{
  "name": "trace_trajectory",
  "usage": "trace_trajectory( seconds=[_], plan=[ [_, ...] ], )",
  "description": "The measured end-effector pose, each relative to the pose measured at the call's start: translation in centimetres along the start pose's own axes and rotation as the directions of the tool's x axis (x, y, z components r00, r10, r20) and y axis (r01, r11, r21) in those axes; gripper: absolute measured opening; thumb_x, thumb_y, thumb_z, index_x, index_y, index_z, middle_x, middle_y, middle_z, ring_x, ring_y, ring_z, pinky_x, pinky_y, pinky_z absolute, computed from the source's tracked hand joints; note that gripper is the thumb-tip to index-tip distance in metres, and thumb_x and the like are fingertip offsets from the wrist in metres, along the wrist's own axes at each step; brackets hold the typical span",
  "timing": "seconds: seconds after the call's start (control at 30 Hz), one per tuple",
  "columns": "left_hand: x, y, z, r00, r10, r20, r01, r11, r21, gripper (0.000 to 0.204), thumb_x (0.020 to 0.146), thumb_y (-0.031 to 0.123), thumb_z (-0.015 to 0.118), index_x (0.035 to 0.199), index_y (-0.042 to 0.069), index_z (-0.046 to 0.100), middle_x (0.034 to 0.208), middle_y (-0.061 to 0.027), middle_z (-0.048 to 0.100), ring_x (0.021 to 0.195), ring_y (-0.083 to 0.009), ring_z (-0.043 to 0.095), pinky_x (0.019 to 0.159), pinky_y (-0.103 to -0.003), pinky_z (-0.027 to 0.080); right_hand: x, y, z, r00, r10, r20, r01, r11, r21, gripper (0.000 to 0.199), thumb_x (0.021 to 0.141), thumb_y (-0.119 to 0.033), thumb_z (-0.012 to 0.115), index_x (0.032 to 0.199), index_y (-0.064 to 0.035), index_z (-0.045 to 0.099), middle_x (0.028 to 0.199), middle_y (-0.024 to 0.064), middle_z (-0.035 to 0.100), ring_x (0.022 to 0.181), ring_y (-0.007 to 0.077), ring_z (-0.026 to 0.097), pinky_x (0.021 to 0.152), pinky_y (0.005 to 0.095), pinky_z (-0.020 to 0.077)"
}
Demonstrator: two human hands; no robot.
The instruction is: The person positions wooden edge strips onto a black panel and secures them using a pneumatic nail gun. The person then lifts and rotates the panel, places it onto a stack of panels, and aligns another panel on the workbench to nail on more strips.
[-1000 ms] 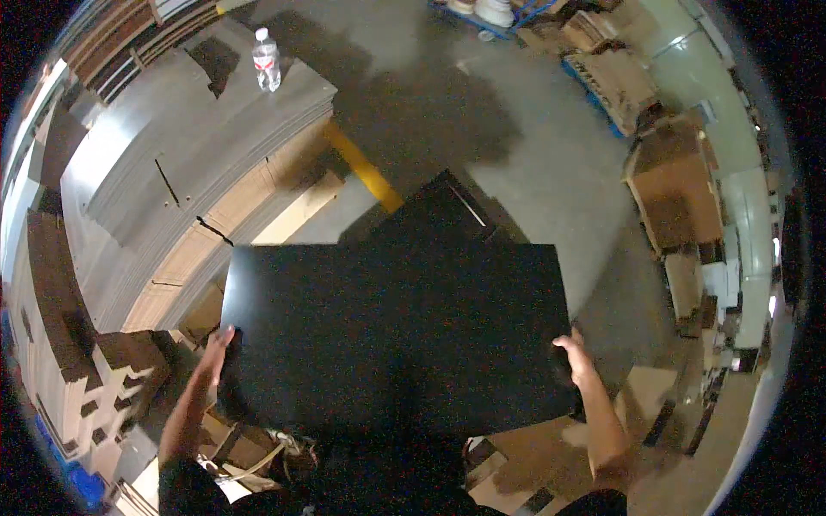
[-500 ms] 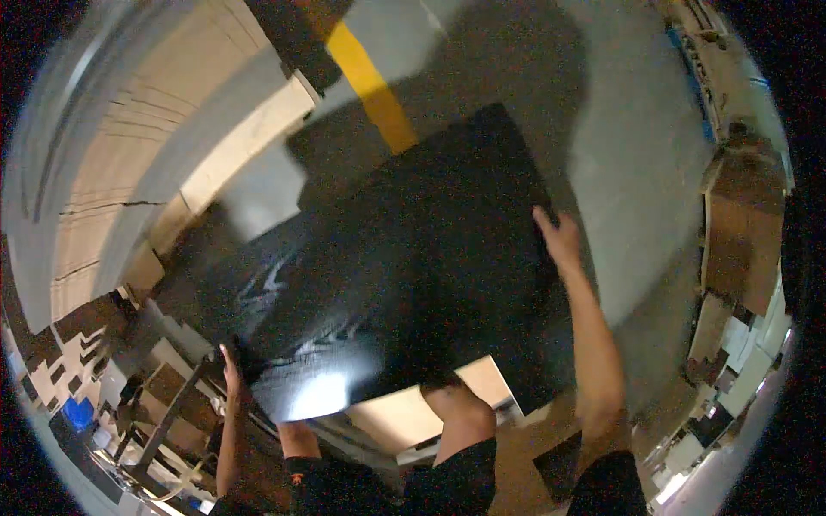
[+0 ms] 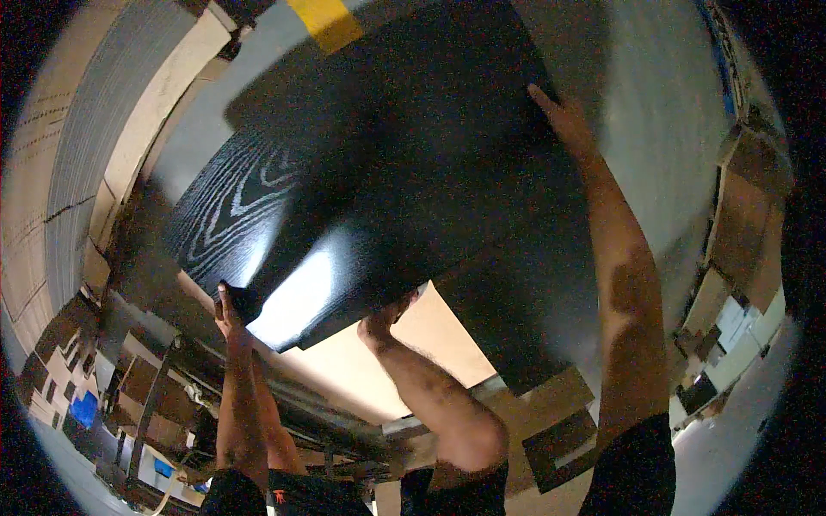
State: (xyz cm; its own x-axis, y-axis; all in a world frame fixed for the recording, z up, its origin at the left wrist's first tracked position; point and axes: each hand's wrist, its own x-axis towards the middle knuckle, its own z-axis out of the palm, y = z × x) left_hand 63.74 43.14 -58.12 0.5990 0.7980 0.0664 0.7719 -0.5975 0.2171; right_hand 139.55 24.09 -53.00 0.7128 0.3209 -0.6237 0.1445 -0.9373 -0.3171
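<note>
Black panel between the hands, its long axis apparently oblique, lower left to upper right. The left hand, nearer the body, grips the left end; the right hand grips the right edge. Below lies a pale board. Right: box, contents indeterminable.
</note>
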Motion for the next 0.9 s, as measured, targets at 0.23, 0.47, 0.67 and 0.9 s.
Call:
trace_trajectory(
  seconds=[0.23, 0.47, 0.67, 0.9],
  plan=[
    [3.5, 9.5, -0.5, 0.363, -0.712, 0.602, 0.892, 0.079, -0.445, 0.07, 0.086, 0.065, 0.061, 0.107, -0.003, 0.062, 0.1, -0.0144, 0.064, 0.091, -0.026, 0.058, 0.085, -0.04, 0.047, 0.8, 3.7, -2.1, 0.984, -0.131, -0.121, 0.158, 0.955, 0.249, 0.072, 0.08, -0.058, 0.071, 0.116, 0.0037, 0.066, 0.102, 0.017, 0.07, 0.093, 0.0306, 0.066, 0.084, 0.0421, 0.0502],
    [3.7, 8.4, -1.4, 0.328, -0.72, 0.612, 0.94, 0.187, -0.285, 0.072, 0.088, 0.062, 0.06, 0.115, -0.005, 0.061, 0.108, -0.0172, 0.064, 0.096, -0.0282, 0.058, 0.09, -0.041, 0.045, 0.5, 6.0, -4.0, 0.991, -0.098, -0.091, 0.086, 0.989, -0.118, 0.071, 0.08, -0.055, 0.074, 0.123, 0.0014, 0.063, 0.109, 0.0197, 0.068, 0.103, 0.0338, 0.064, 0.092, 0.0427, 0.0482],
    [2.5, 8.5, -0.1, 0.344, -0.647, 0.68, 0.939, 0.232, -0.254, 0.066, 0.09, 0.056, 0.062, 0.113, -0.006, 0.061, 0.106, -0.0161, 0.065, 0.095, -0.0275, 0.058, 0.086, -0.04, 0.046, 0.1, 11.3, -4.3, 0.991, -0.076, -0.114, 0.076, 0.997, -0.01, 0.092, 0.078, -0.055, 0.075, 0.145, -0.0024, 0.04, 0.143, 0.0191, 0.046, 0.131, 0.0346, 0.045, 0.108, 0.0449, 0.0369],
    [4.5, 8.1, -4.3, 0.475, -0.543, 0.693, 0.88, 0.318, -0.354, 0.059, 0.09, 0.055, 0.061, 0.106, -0.002, 0.064, 0.089, -0.0066, 0.063, 0.082, -0.0203, 0.055, 0.08, -0.035, 0.045, -2.6, 10.2, 0.4, 0.978, -0.202, -0.041, 0.206, 0.952, 0.227, 0.085, 0.082, -0.053, 0.073, 0.145, -0.0031, 0.042, 0.144, 0.0196, 0.047, 0.131, 0.033, 0.045, 0.11, 0.044, 0.0354]
  ],
)
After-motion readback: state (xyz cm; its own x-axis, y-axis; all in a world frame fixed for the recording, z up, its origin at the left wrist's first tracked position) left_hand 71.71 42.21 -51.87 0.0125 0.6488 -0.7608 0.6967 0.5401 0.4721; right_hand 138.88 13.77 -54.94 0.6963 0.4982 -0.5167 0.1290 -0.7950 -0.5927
